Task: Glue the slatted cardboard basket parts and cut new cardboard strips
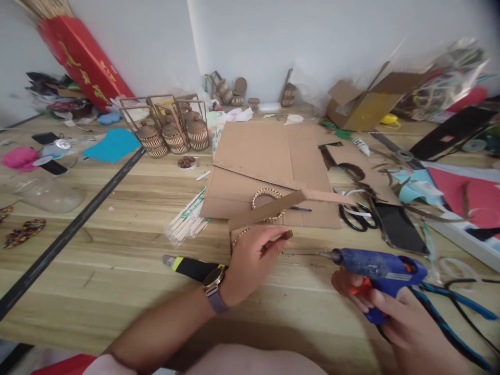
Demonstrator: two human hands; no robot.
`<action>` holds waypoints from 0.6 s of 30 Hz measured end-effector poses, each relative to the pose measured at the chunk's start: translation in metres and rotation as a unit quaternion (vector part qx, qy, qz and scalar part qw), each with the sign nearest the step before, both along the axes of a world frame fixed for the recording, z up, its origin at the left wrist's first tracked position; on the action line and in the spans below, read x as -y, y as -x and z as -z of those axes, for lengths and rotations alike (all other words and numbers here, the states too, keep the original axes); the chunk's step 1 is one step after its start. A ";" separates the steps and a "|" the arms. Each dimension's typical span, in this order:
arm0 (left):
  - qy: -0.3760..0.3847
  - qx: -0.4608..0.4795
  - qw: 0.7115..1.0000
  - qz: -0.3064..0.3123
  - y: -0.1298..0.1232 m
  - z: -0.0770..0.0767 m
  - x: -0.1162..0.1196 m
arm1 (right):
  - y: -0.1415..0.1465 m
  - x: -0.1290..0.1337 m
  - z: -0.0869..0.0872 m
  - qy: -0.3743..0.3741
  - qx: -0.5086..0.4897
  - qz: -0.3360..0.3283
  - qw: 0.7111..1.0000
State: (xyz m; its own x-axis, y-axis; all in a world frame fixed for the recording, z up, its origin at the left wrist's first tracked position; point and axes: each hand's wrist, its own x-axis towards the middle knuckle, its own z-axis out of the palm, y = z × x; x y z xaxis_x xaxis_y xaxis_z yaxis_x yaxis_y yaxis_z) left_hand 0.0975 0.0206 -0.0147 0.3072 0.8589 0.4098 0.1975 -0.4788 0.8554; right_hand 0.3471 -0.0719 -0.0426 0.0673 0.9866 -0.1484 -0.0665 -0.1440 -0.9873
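My right hand (378, 307) is wrapped round the grip of a blue glue gun (378, 265), with fingers at its orange trigger. The nozzle points left, and a thin strand runs from it toward my left hand (258, 258). That hand, with a watch (213, 281) on its wrist, pinches a small brown strip (289, 235) between thumb and fingers. Just behind it, a folded brown cardboard strip (269, 209) stands across a beaded ring (255, 197). Part of another beaded edge is hidden by my left hand. A black and yellow cutter (191, 267) lies beside my left wrist.
Cardboard sheets (265, 151) lie in the middle, with wrapped sticks (189, 219) to their left. Small lidded baskets (174, 134) stand behind. Black scissors (357, 221), a phone (402, 229) and blue-handled pliers (449, 323) are at the right. An open box (361, 107) sits at the back right.
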 end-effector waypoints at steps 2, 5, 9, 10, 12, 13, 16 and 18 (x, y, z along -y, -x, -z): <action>0.002 -0.002 1.000 -0.004 0.001 -0.002 0.000 | 0.006 0.001 0.001 -0.003 0.002 -0.023 1.000; 0.022 -0.002 1.000 0.000 0.001 -0.005 0.000 | 0.016 -0.002 -0.004 -0.013 0.002 -0.039 0.999; 0.016 0.011 1.000 0.012 0.000 -0.008 -0.001 | 0.026 -0.009 -0.009 -0.014 -0.042 -0.049 0.998; 0.008 0.014 1.000 0.015 0.000 -0.009 -0.001 | 0.027 -0.011 -0.009 -0.014 -0.052 -0.044 0.998; -0.006 0.015 1.000 0.021 -0.002 -0.010 -0.002 | 0.028 -0.013 -0.006 -0.013 -0.059 -0.032 0.998; -0.012 0.014 1.000 0.022 -0.002 -0.010 -0.002 | 0.029 -0.014 -0.005 -0.012 -0.059 -0.028 0.998; -0.028 0.008 0.999 0.018 -0.002 -0.011 -0.003 | 0.031 -0.018 -0.002 -0.019 -0.045 -0.020 0.999; -0.035 0.006 0.999 0.015 -0.002 -0.010 -0.002 | 0.034 -0.021 -0.002 -0.042 0.034 -0.005 0.999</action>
State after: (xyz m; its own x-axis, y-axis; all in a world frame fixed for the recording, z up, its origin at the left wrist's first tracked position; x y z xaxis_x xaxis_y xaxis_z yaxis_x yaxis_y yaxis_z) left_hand 0.0995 0.0229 -0.0046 0.3268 0.8180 0.4735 0.1713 -0.5439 0.8215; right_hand 0.3136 -0.0509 -0.0406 0.0646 0.9961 -0.0596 0.0020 -0.0598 -0.9982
